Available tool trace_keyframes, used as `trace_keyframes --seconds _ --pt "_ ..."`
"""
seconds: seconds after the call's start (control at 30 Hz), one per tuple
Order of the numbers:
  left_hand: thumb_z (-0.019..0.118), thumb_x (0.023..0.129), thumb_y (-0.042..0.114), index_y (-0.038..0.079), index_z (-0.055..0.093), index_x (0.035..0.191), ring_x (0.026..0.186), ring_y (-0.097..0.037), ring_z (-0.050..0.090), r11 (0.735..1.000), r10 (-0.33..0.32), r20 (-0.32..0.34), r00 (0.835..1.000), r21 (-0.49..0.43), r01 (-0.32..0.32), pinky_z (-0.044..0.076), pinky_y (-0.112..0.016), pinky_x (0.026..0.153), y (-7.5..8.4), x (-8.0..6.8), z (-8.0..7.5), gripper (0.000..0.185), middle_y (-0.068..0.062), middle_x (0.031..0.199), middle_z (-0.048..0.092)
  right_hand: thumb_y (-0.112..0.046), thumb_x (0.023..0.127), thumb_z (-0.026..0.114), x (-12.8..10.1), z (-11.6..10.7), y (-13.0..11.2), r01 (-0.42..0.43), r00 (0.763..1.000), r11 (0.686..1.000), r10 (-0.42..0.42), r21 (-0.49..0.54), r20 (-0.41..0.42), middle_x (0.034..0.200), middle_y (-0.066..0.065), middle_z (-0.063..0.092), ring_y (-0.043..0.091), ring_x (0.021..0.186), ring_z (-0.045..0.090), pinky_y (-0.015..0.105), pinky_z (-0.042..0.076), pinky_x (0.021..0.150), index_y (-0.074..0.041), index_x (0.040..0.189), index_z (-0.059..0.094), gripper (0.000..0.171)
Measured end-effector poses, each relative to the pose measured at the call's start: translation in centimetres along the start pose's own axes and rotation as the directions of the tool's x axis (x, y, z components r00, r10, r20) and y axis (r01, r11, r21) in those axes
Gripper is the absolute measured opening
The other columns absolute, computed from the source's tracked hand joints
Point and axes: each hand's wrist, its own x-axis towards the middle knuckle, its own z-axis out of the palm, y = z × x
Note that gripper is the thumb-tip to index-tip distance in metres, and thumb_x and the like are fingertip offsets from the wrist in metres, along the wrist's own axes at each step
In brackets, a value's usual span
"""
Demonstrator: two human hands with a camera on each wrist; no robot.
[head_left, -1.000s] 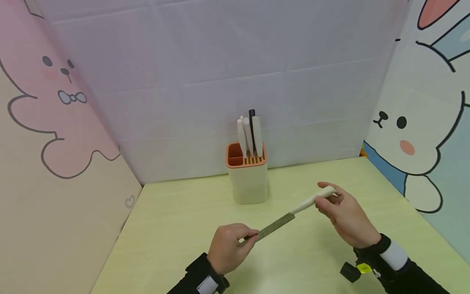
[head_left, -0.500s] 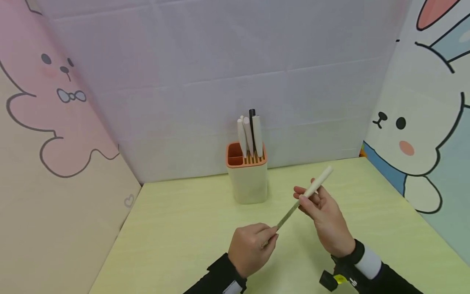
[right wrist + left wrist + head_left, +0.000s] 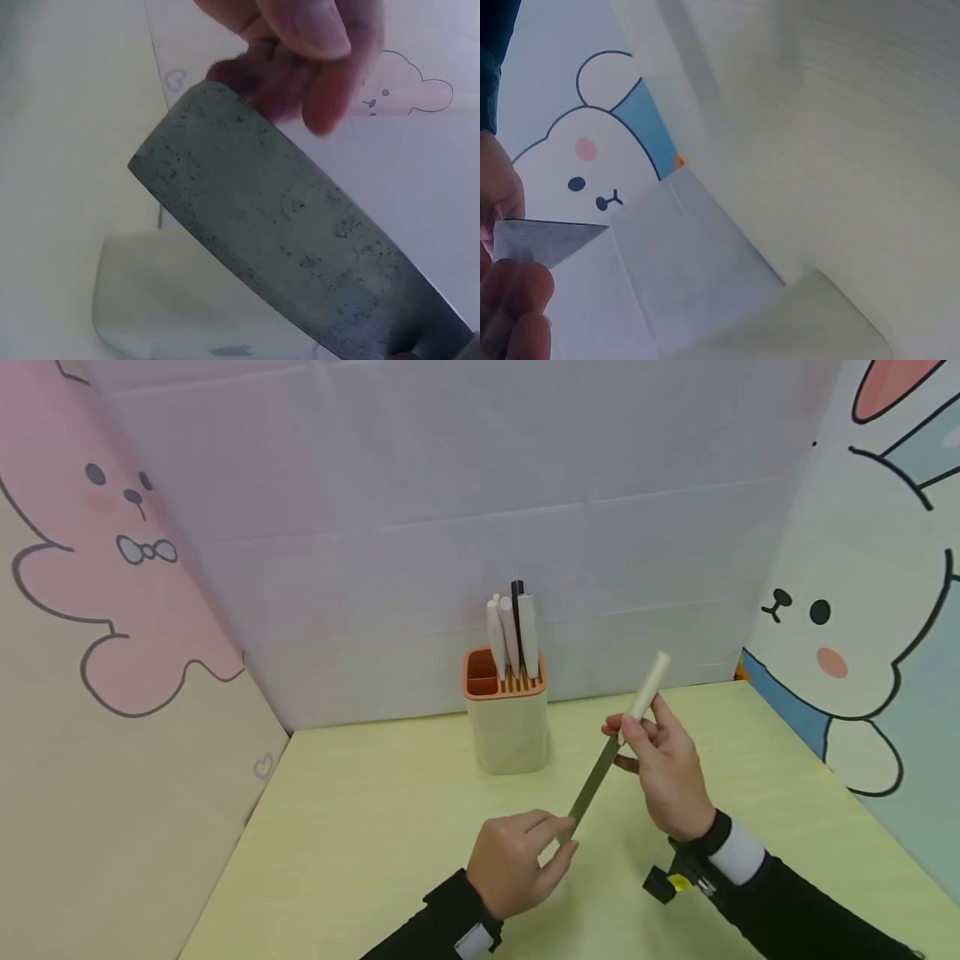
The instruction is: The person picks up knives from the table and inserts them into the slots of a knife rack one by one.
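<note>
Knife [image 3: 609,758]: speckled grey blade, cream handle.

The speckled grey-green knife blade [image 3: 300,240] is showing a matt, stone-like finish with dark flecks, while its cream handle [image 3: 648,687] is looking like smooth plastic. The cream knife block with an orange top rim [image 3: 507,727] is appearing as matt plastic, holding smooth pale handles [image 3: 510,631]. The pale yellow-green tabletop [image 3: 360,827] is showing a faint wood grain under a soft sheen. The white backdrop [image 3: 450,485] is hanging like creased cloth or paper.
</note>
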Motion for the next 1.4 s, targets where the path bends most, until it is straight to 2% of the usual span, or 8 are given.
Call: trace_keyframes --seconds 0.2,0.4,0.57,0.7,0.83,1.13,1.27,1.4 --pt "0.072 0.083 0.017 0.004 0.070 0.105 0.078 -0.013 0.068 0.990 -0.123 -0.053 0.991 0.056 0.126 0.056 -0.023 0.065 -4.6 1.0 -1.5 0.025 -0.004 0.091 0.071 -0.022 0.100 0.050 5.0 -1.1 -2.1 0.140 0.990 0.990 -0.140 0.024 -0.032 0.104 0.004 0.065 0.020 0.104 0.060 0.027 0.057 0.074 -0.020 0.151 0.030 0.054" --pt "0.075 0.081 0.016 -0.003 0.063 0.116 0.098 -0.027 0.061 0.959 -0.222 -0.100 0.970 0.159 0.236 0.055 -0.037 0.084 -9.6 2.7 -2.9 0.042 -0.014 0.107 0.065 -0.022 0.102 0.047 9.9 -1.0 -3.6 0.273 0.961 0.953 -0.277 -0.132 -0.013 0.107 0.006 0.062 0.019 0.106 0.058 0.024 0.055 0.075 -0.027 0.151 0.026 0.054" --pt "0.073 0.084 0.024 -0.005 0.052 0.131 0.116 -0.032 0.052 0.916 -0.336 -0.003 0.942 0.230 0.328 0.046 -0.039 0.099 -11.9 4.1 -2.4 0.059 -0.018 0.128 0.054 -0.017 0.102 0.047 12.7 0.3 -4.6 0.338 0.937 0.915 -0.349 -0.222 -0.013 0.106 0.008 0.062 0.018 0.104 0.061 0.022 0.053 0.074 -0.022 0.153 0.022 0.057" --pt "0.070 0.088 0.032 -0.004 0.047 0.138 0.130 -0.034 0.043 0.898 -0.387 0.146 0.911 0.284 0.336 0.034 -0.042 0.111 -12.0 4.7 -1.4 0.066 -0.020 0.140 0.047 -0.011 0.102 0.046 13.4 2.0 -6.5 0.364 0.924 0.882 -0.383 -0.299 -0.006 0.108 0.015 0.063 0.023 0.106 0.062 0.021 0.050 0.075 -0.011 0.154 0.018 0.059" --pt "0.066 0.089 0.040 -0.001 0.042 0.143 0.136 -0.034 0.037 0.892 -0.391 0.245 0.887 0.338 0.300 0.026 -0.043 0.115 -11.3 4.6 -0.3 0.072 -0.019 0.144 0.044 -0.007 0.102 0.045 13.3 3.6 -8.2 0.375 0.921 0.883 -0.389 -0.284 0.006 0.109 0.020 0.061 0.024 0.108 0.061 0.024 0.049 0.079 -0.005 0.152 0.020 0.056" --pt "0.072 0.083 0.044 -0.001 0.035 0.146 0.139 -0.036 0.030 0.877 -0.338 0.225 0.914 0.426 0.220 0.022 -0.044 0.116 -10.1 4.3 1.0 0.085 -0.020 0.145 0.041 -0.010 0.102 0.045 15.2 4.0 -7.6 0.393 0.916 0.880 -0.399 -0.266 0.035 0.113 0.021 0.059 0.028 0.112 0.058 0.026 0.047 0.087 -0.007 0.153 0.016 0.059" --pt "0.072 0.083 0.044 -0.002 0.034 0.146 0.140 -0.038 0.028 0.872 -0.325 0.233 0.917 0.449 0.195 0.022 -0.045 0.116 -9.7 4.4 1.2 0.087 -0.021 0.146 0.039 -0.014 0.102 0.046 16.2 3.7 -6.6 0.411 0.909 0.875 -0.415 -0.257 0.041 0.111 0.015 0.060 0.019 0.109 0.059 0.026 0.047 0.083 -0.013 0.153 0.019 0.058" --pt "0.072 0.082 0.044 -0.002 0.033 0.146 0.139 -0.038 0.028 0.863 -0.326 0.235 0.916 0.469 0.187 0.022 -0.045 0.116 -9.5 4.4 1.3 0.088 -0.022 0.146 0.039 -0.013 0.102 0.046 16.5 3.9 -6.3 0.419 0.907 0.881 -0.418 -0.219 0.052 0.111 0.018 0.059 0.022 0.109 0.059 0.025 0.047 0.081 -0.013 0.153 0.020 0.057"
